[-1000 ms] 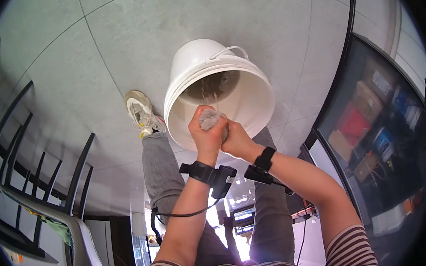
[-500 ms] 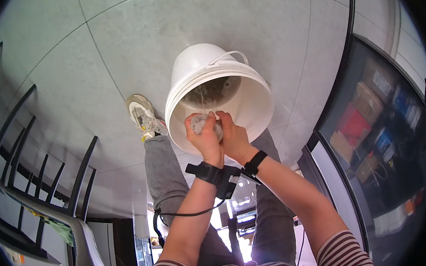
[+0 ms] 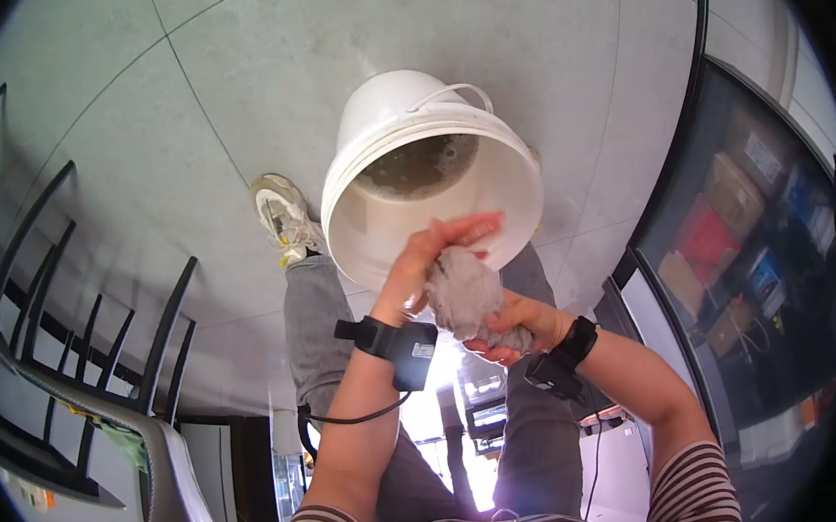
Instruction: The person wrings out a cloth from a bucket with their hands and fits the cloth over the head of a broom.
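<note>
A crumpled grey cloth [image 3: 467,291] is bunched between my hands, just in front of the near rim of a white bucket [image 3: 376,227]. My right hand [image 3: 524,325] grips the cloth from below and the right, fingers wrapped around its lower end. Above the cloth, my left hand [image 3: 434,247] has its fingers stretched out to the right and slightly blurred. The palm lies against or very near the cloth's upper left side. Murky water [image 3: 421,169] with some foam shows at the bottom of the bucket, whose white handle [image 3: 449,92] rests on the far side.
The bucket stands on grey floor tiles [image 3: 256,68], between my legs. My shoe [image 3: 284,218] is left of it. A chair [image 3: 160,478] and several black prongs [image 3: 180,329] stand at the left. At the right, a dark glass-fronted cabinet [image 3: 769,351] holds boxes.
Both hands have come back toward me from over the bucket. The cloth, squeezed small between them before, now shows larger and looser. My left fingers have straightened while my right hand moved lower right.
</note>
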Motion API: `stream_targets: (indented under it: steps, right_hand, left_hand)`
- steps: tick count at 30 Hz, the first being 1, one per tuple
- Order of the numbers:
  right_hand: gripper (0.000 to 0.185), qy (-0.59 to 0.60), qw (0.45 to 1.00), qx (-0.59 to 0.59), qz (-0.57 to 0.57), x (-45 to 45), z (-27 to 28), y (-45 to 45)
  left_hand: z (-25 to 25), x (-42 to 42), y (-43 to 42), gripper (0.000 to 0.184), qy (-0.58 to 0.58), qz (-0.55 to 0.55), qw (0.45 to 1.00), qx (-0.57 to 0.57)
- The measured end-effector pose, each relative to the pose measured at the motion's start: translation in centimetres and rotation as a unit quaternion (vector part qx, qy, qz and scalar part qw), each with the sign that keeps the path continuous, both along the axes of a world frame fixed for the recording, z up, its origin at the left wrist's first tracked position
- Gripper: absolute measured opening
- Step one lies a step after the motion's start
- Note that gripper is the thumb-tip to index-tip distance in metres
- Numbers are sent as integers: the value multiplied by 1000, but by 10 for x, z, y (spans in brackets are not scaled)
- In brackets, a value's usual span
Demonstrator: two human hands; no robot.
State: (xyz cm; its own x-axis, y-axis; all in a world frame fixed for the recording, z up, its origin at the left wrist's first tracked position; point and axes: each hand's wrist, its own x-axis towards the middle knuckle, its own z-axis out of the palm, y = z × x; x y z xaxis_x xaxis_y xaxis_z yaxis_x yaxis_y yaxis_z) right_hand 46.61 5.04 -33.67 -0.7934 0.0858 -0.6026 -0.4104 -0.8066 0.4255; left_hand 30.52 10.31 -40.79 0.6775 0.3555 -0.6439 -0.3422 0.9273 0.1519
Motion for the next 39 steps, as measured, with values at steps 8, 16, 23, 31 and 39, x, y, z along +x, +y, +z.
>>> stream_targets:
  steps: [8, 16, 23, 31, 39]
  right_hand:
    - [25, -98, 987, -84, -92, -12, -11, 11]
    - [27, -234, 946, 121, 191, -27, -28, 11]
    - [39, -398, 841, 281, 236, -49, -36, 14]
    - [52, -460, 695, 392, 389, -53, -58, 3]
    - [53, -466, 623, 445, 443, -54, -75, -3]
  left_hand:
    - [14, 6, 4, 19, 59, -8, 998, 24]
    - [15, 12, -3, 20, 192, -26, 981, 17]
    - [7, 10, -12, 26, 267, 79, 960, -42]
    - [-8, 14, -24, 28, 361, 140, 921, -29]
    - [-17, 18, -25, 29, 435, 177, 880, -68]
